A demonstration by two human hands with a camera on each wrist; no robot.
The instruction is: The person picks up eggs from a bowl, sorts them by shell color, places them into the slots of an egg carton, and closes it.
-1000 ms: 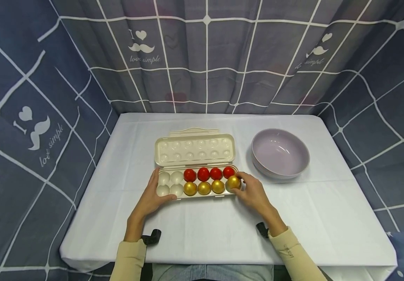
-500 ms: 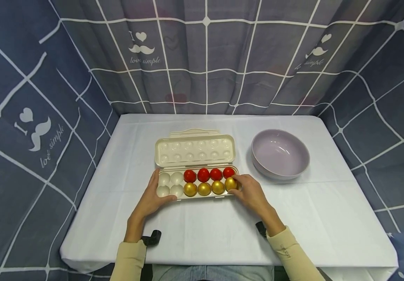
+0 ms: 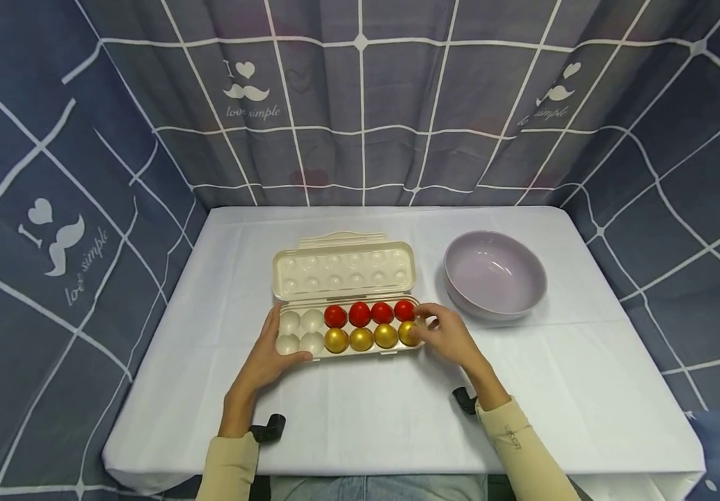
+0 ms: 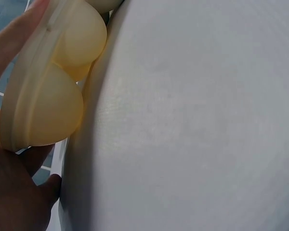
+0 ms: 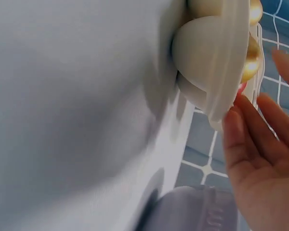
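An open cream egg carton (image 3: 397, 351) lies on the white table. Its back row holds several red eggs (image 3: 360, 314) and its front row several gold eggs (image 3: 362, 339); the left-end cups (image 3: 289, 323) look pale. My left hand (image 3: 281, 344) holds the carton's left front corner, thumb along the front rim. In the left wrist view a finger (image 4: 9, 43) lies against the carton's (image 4: 43, 110) rim. My right hand (image 3: 425, 328) is at the right end beside the last gold egg (image 3: 407, 333). In the right wrist view its fingers (image 5: 245, 139) are spread, one fingertip at the carton's (image 5: 207, 62) end.
A lilac bowl (image 3: 495, 273) with nothing in it stands to the right of the carton. The carton's lid (image 3: 344, 270) lies open toward the back. The white cloth (image 3: 366, 417) runs bare to the front edge. A checked blue curtain (image 3: 360, 104) closes in three sides.
The right hand lowered the last gold egg into the right-end front cup and loosened its fingers. The left hand has stayed on the carton's corner.
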